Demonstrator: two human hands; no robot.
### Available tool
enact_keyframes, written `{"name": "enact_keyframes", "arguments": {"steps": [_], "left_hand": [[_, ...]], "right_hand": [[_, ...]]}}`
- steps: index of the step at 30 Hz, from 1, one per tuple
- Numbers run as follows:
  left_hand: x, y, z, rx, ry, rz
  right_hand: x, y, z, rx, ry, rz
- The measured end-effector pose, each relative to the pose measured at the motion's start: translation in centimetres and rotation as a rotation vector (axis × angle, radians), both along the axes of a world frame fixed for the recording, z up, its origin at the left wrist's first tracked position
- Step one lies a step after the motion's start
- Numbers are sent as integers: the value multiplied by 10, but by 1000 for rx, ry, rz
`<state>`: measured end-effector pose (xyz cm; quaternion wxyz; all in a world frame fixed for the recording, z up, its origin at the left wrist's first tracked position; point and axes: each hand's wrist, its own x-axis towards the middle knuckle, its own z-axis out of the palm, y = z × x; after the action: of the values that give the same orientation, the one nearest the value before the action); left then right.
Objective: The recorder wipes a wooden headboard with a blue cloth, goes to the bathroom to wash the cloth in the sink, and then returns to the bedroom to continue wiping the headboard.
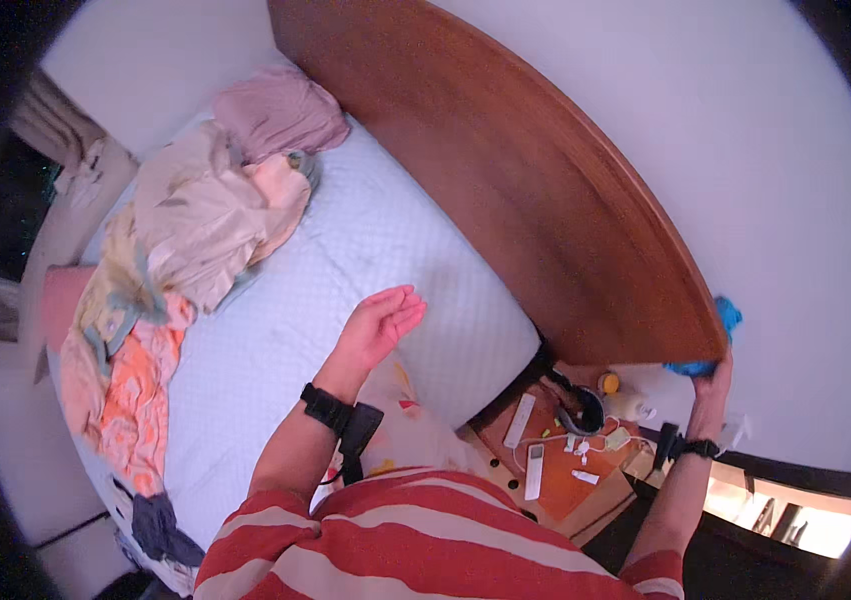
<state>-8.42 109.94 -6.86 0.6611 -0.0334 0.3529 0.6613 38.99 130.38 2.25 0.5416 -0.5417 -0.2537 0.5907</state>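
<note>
A blue cloth [728, 318] is wrapped around the lower right end of the brown wooden headboard [505, 180]. My right hand [715, 376] presses it there, its fingers closed on the cloth and partly hidden behind the board's edge. Above the pale blue mattress [345, 260], my left hand [380, 325] hangs in the air with loosely bent fingers and nothing in it. Each wrist wears a black strap with a small dark device.
A bedside table [557, 480] to the right carries a dark cup [582, 410], white cables, a white remote-like thing [534, 470] and a yellow-lidded container [608, 382]. Crumpled bedding [210, 215] and a mauve pillow [280, 113] lie at the bed's left and far side.
</note>
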Motion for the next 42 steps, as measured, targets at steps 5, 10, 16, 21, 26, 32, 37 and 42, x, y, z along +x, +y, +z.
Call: {"name": "enact_keyframes", "arguments": {"steps": [5, 10, 16, 21, 26, 32, 37, 42], "left_hand": [[44, -48, 46, 191, -51, 44], [71, -100, 55, 199, -68, 58], [106, -170, 31, 48, 58, 179], [132, -229, 9, -84, 70, 93], [150, -297, -7, -270, 126, 84], [142, -376, -15, -283, 259, 129], [130, -431, -29, -348, 339, 109], [127, -461, -27, -353, 356, 86]], "right_hand": [[14, 8, -17, 7, 88, -58], [13, 3, -14, 33, 37, -82], [4, -9, -14, 76, -39, -90], [9, -31, -22, 12, -25, -152], [44, -85, -67, -166, -22, 42], [42, -176, -38, -129, 14, 112], [96, -270, -32, -61, -72, 136], [142, -355, -38, -108, -202, 16]]}}
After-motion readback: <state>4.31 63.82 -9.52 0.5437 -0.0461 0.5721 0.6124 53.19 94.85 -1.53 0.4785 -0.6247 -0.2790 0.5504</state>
